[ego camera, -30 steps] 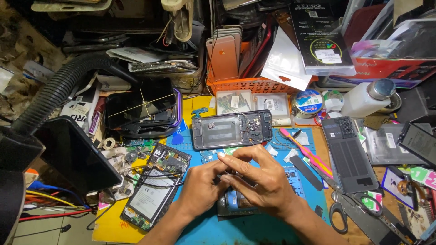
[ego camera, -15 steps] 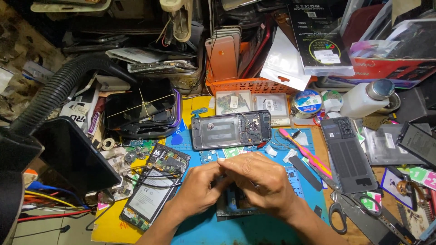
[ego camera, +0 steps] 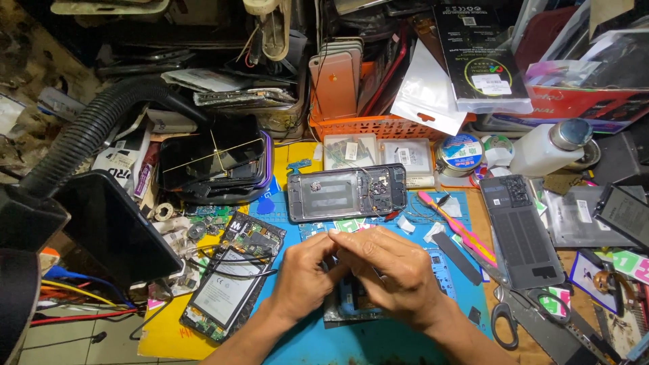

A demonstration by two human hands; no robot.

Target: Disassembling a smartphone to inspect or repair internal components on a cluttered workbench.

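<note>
Opened phone [ego camera: 351,304] pinned on bench mat [ego camera: 378,341]; left hand [ego camera: 305,276] and right hand [ego camera: 389,270] clamped together over it. Thin, rigid, fragile; best held by edges.

A blue gridded work mat [ego camera: 378,341] lies over a yellow sheet [ego camera: 162,334], with a dark grey opened phone frame [ego camera: 346,192], an orange slotted plastic basket [ego camera: 378,126], a pink toothbrush [ego camera: 454,226] and a black ribbed hose [ego camera: 88,132] around it.
</note>
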